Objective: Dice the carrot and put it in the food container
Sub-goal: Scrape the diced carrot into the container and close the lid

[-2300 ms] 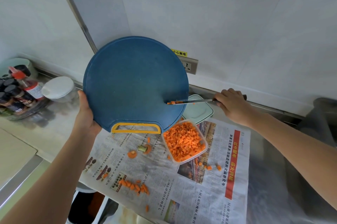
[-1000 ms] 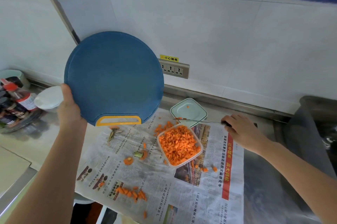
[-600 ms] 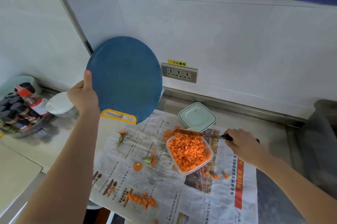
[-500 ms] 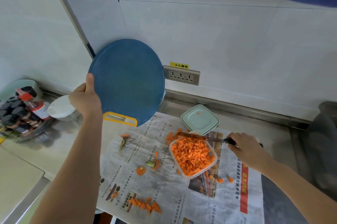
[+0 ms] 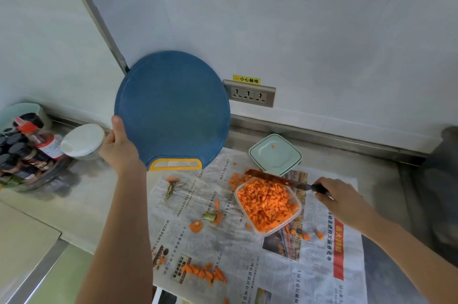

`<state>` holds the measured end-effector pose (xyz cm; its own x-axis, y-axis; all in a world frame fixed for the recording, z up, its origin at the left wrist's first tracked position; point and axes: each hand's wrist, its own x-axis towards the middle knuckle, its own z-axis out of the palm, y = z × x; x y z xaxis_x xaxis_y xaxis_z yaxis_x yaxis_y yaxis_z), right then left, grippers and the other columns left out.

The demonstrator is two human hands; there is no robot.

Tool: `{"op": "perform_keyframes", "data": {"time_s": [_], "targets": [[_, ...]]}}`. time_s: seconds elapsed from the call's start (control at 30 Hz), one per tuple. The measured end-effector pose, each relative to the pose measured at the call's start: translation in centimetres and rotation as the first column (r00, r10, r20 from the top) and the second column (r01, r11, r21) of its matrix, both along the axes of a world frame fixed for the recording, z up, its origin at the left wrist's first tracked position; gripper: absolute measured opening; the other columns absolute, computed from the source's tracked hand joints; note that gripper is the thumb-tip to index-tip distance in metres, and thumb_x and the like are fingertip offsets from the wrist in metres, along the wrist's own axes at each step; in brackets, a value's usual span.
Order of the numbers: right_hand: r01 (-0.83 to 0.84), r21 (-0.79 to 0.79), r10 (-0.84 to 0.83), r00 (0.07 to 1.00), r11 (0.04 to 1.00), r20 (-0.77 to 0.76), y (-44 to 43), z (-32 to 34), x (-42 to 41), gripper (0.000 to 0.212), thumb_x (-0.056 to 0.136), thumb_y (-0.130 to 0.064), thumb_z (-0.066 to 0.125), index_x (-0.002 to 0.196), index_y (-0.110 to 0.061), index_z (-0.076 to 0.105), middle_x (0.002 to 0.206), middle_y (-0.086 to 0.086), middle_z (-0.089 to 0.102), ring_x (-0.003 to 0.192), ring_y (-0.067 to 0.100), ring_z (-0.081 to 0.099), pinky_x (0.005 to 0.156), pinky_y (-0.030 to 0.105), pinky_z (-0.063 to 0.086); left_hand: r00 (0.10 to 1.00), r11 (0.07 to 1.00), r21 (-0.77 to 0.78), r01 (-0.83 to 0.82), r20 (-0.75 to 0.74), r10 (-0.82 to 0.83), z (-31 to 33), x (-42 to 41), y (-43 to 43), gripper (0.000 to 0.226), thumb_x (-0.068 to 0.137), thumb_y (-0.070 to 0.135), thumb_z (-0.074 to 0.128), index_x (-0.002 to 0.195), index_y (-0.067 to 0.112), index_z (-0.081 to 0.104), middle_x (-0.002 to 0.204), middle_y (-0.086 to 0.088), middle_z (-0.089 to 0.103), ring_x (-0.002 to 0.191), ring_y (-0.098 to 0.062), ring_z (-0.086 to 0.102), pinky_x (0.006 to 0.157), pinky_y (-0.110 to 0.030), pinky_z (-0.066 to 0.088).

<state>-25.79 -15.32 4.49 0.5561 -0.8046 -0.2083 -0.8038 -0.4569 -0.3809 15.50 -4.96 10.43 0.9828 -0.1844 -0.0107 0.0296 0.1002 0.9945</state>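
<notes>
**Left grip** [image 5: 119,149]: closed on the lower left edge of the round blue cutting board [image 5: 173,110]. The thumb lies on the front face; the other fingers are hidden behind it. The board is held upright, raised off the counter [image 5: 81,199], with its yellow handle slot at the bottom, just right of this grip.

**Right grip** [image 5: 343,201]: closed round the dark handle of the knife [image 5: 272,177]. The blade runs leftward from this grip, close to level, over the far rim of the food container [image 5: 298,207]. Whether blade and rim touch cannot be determined.

**Task item:** the diced carrot [image 5: 265,202] fills the clear food container. The container stands on the newspaper [image 5: 260,279], just left of the right grip and to the lower right of the left grip.

**Loose pieces on the newspaper:**
- a small heap [image 5: 234,178] under the blade tip, touching the container's far left corner;
- a few cubes [image 5: 307,236] on the near side of the right grip;
- a row of pieces [image 5: 205,272] well to the near side of the left grip.

**Other items:**
- Carrot tops [image 5: 210,217] lie between the two grips.
- A pale green lid [image 5: 275,157] lies flat beyond the blade, one cube on it.
- A white bowl [image 5: 83,141] sits just left of the left grip, with a tray of bottles [image 5: 32,147] farther left.
</notes>
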Motion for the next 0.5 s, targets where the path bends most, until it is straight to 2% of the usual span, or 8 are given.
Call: {"op": "perform_keyframes", "data": {"time_s": [0.1, 0.23, 0.4, 0.5], "targets": [[0.027, 0.009, -0.028, 0.999, 1.0, 0.016, 0.7, 0.1, -0.4, 0.007, 0.098, -0.023, 0.052, 0.101, -0.02, 0.058, 0.078, -0.012, 0.055, 0.069, 0.006, 0.053, 0.056, 0.015, 0.036, 0.995, 1.0, 0.024, 0.015, -0.099, -0.013, -1.0, -0.4, 0.6, 0.052, 0.085, 0.06, 0.056, 0.058, 0.02, 0.035, 0.06, 0.006, 0.041, 0.054, -0.01, 0.038, 0.054, -0.025, 0.034], [0.032, 0.008, -0.032, 0.999, 0.999, 0.028, 1.7, 0.3, -1.0, 0.006, 0.097, -0.029, 0.053, 0.095, -0.024, 0.056, 0.076, -0.017, 0.053, 0.066, 0.002, 0.053, 0.055, 0.013, 0.035, 0.979, 0.997, 0.033, 0.077, -0.193, -0.069, -1.7, -1.9, 1.2, 0.044, 0.088, 0.06, 0.054, 0.067, 0.02, 0.052, 0.068, 0.011, 0.055, 0.06, -0.008, 0.051, 0.056, -0.022, 0.044], [0.077, 0.017, -0.078, 0.994, 0.997, 0.07, 2.3, 1.0, -1.6, 0.014, 0.096, -0.032, 0.054, 0.09, -0.021, 0.059, 0.072, -0.009, 0.058, 0.061, 0.006, 0.053, 0.054, 0.016, 0.039, 0.964, 0.989, 0.077, 0.125, -0.246, -0.103, -1.2, -2.6, 1.7, 0.046, 0.085, 0.065, 0.053, 0.071, 0.02, 0.054, 0.072, 0.012, 0.057, 0.066, -0.01, 0.054, 0.061, -0.023, 0.046], [0.191, 0.106, -0.202, 0.973, 0.976, 0.113, 3.0, 1.3, -2.5, 0.016, 0.098, -0.032, 0.052, 0.087, -0.02, 0.057, 0.069, -0.001, 0.059, 0.051, 0.008, 0.048, 0.046, 0.016, 0.035, 0.934, 0.98, 0.094, 0.174, -0.332, -0.134, -0.9, -2.3, 1.8, 0.047, 0.082, 0.069, 0.052, 0.087, 0.023, 0.058, 0.083, 0.016, 0.063, 0.076, -0.01, 0.062, 0.07, -0.028, 0.051]]}}
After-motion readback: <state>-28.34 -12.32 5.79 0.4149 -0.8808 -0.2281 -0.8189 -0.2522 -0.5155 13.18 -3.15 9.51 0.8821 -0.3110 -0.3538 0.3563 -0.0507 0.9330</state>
